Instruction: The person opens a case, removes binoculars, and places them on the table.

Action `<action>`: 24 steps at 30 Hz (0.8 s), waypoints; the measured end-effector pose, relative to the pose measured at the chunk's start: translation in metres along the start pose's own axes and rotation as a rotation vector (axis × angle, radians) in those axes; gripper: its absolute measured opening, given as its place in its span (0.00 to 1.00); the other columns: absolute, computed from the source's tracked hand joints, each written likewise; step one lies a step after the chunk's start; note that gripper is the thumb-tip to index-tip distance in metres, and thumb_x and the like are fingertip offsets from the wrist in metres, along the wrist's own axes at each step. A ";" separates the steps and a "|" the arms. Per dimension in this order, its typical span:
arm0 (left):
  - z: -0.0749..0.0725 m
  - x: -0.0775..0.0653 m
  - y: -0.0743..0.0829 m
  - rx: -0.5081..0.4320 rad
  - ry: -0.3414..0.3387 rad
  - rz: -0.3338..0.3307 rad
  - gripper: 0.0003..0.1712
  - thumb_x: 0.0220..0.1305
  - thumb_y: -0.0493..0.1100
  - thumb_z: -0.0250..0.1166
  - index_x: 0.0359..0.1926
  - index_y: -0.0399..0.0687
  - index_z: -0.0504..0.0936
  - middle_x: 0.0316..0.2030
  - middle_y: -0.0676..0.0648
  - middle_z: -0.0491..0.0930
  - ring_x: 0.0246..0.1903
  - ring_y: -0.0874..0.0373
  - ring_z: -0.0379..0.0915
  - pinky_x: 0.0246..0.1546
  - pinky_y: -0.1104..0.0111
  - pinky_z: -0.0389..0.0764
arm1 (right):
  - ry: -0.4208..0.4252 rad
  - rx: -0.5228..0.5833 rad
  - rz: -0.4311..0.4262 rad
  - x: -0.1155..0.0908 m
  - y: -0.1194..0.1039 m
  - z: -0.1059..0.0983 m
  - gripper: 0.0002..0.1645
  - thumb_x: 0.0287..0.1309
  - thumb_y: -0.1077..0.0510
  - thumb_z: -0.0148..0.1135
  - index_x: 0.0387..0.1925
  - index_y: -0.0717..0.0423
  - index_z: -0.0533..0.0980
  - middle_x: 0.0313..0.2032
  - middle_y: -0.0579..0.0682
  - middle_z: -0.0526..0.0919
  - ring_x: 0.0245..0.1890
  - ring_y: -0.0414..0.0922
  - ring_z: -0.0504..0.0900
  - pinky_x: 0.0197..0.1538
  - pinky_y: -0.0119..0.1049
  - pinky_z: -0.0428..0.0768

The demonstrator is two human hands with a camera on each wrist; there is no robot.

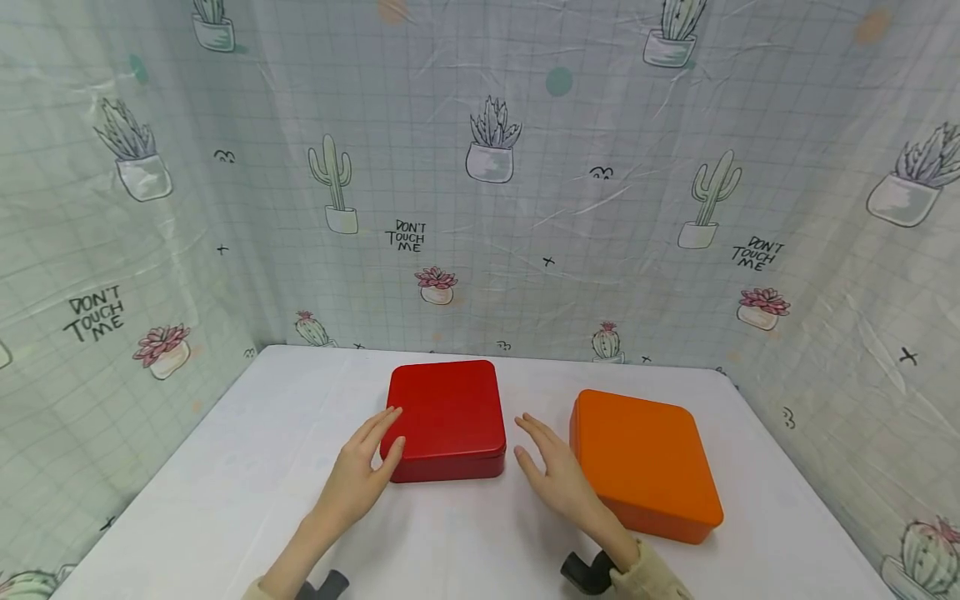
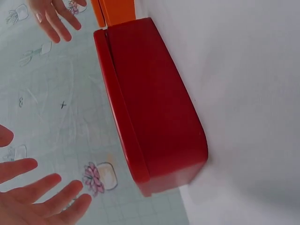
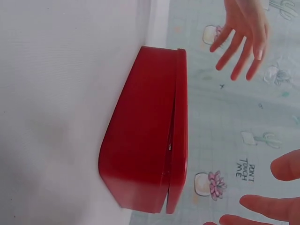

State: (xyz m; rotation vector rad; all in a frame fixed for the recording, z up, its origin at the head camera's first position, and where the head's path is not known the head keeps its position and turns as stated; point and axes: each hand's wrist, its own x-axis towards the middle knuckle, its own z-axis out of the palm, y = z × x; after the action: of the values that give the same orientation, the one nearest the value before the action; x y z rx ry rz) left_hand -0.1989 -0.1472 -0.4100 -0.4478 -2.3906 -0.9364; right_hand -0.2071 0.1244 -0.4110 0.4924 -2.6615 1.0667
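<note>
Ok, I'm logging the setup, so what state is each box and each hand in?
red box: lid on but not flush, a gap showing along the seam
orange box: lid on; whether it sits fully flush, I can't tell
left hand: open, empty
right hand: open, empty

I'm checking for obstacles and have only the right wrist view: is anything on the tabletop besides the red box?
Observer: Yes, the head view shows an orange box to the right of the red box.
Operator: Which of the two sits nearer the person?
Observer: The orange one; its front edge comes lower in the head view.
Operator: And where is the right grip relative to both?
Observer: In the head view, the right grip appears between the two boxes, its fingers pointing toward the red one.
</note>
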 end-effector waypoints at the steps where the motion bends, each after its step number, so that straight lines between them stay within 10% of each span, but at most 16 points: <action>1: -0.001 0.000 -0.002 -0.008 0.009 0.000 0.26 0.56 0.40 0.60 0.57 0.43 0.69 0.55 0.42 0.71 0.54 0.46 0.69 0.47 0.56 0.76 | 0.004 0.017 0.004 0.001 0.000 0.000 0.27 0.58 0.54 0.53 0.60 0.51 0.65 0.61 0.53 0.66 0.60 0.51 0.67 0.53 0.51 0.73; 24: -0.012 0.000 -0.034 -0.104 0.130 -0.153 0.13 0.55 0.31 0.57 0.43 0.36 0.78 0.37 0.40 0.82 0.30 0.51 0.79 0.26 0.75 0.78 | -0.023 0.373 0.207 0.017 0.010 0.004 0.26 0.62 0.47 0.46 0.54 0.60 0.68 0.52 0.60 0.73 0.47 0.52 0.77 0.40 0.50 0.79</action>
State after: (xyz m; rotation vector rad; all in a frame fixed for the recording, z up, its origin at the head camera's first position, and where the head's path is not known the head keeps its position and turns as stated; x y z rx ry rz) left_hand -0.2110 -0.1796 -0.4205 -0.2361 -2.2904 -1.1259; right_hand -0.2265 0.1245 -0.4143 0.2962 -2.5801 1.6429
